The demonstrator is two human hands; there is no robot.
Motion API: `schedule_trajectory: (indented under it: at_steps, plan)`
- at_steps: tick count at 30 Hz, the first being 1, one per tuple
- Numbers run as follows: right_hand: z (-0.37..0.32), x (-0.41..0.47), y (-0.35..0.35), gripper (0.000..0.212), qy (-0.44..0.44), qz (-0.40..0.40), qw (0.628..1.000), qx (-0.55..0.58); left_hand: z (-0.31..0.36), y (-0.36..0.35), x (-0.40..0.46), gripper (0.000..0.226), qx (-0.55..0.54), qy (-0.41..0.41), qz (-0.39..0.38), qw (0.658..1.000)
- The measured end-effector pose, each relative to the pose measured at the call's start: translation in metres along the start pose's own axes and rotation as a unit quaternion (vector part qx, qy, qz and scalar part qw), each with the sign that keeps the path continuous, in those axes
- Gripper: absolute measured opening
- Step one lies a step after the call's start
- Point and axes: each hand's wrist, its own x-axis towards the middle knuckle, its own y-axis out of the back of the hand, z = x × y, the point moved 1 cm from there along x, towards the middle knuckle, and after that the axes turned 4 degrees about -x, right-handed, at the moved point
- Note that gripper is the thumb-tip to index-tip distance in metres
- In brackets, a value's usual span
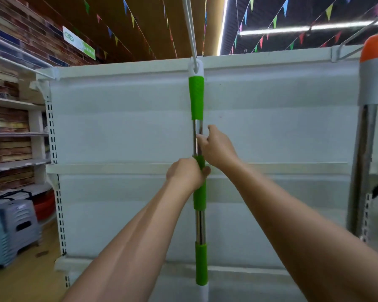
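A long metal pole with green grip sleeves [197, 99] hangs upright from a white hook [190, 29] in front of a white shelf unit. Its white cap sits at the hook. My left hand [187, 174] grips the middle green sleeve, fingers curled round it. Just above, my right hand [216, 147] holds the bare metal section of the pole between thumb and fingers. The pole's lower end runs out of the bottom of the view.
The white shelf unit [127, 127] has bare back panels and a narrow shelf rail. A second pole with an orange and grey handle [373, 68] hangs at the right. Stacked plastic stools [18, 223] stand on the floor at left, beside wooden wall shelves.
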Motion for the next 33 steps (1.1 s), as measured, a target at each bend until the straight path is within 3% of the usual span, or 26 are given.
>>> schedule_trajectory:
  at_steps: [3,10,17,20,25,33]
  plan:
    - [0.019,-0.053,-0.001,0.039,-0.038,0.010,0.999,0.007,0.005,-0.001,-0.041,0.040,0.011,-0.012,0.011,1.000]
    - [0.078,-0.210,0.006,0.026,-0.157,-0.001,0.988,-0.009,0.000,-0.058,-0.162,0.035,-0.162,-0.003,-0.082,0.983]
    - [0.132,-0.384,0.051,0.016,-0.311,0.033,0.950,-0.017,0.043,-0.151,-0.299,0.022,-0.347,-0.019,-0.282,0.894]
    - [0.155,-0.452,0.084,0.013,-0.372,0.059,0.926,-0.027,0.083,-0.173,-0.364,0.022,-0.409,-0.016,-0.363,0.837]
    - [0.185,-0.564,0.147,0.015,-0.461,0.148,0.875,0.012,0.143,-0.205,-0.456,0.023,-0.453,-0.015,-0.468,0.758]
    - [0.219,-0.722,0.283,0.013,-0.594,0.301,0.736,0.123,0.276,-0.237,-0.557,0.018,-0.467,0.061,-0.547,0.692]
